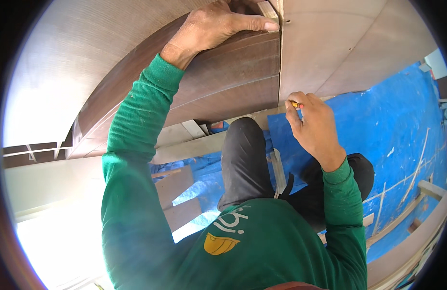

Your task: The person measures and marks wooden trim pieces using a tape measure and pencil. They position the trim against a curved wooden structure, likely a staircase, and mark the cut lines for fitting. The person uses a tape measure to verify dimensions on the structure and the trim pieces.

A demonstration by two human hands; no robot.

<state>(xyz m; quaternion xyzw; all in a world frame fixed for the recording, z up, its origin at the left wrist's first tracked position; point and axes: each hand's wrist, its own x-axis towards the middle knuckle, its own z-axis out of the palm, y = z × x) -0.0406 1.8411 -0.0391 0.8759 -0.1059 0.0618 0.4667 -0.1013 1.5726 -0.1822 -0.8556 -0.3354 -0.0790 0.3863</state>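
Observation:
My left hand [221, 24] reaches up to the dark brown wood panel [233, 70], its thumb stretched across a small pale wood strip [268, 10] by the panel's right edge. The other fingers are curled at the top of the picture and partly hidden. In my right hand [314, 125] is a pencil [296, 104], yellow with a red end, pinched between thumb and fingers. That hand is just right of the seam where the dark panel meets a pale plywood panel [329, 43].
A large light wood-grain curved sheet [64, 63] stands at the left. Blue sheeting [388, 121] covers the floor, with wood offcuts [177, 193] left of my knees and long boards [417, 241] at the lower right. Bright light glares at the lower left.

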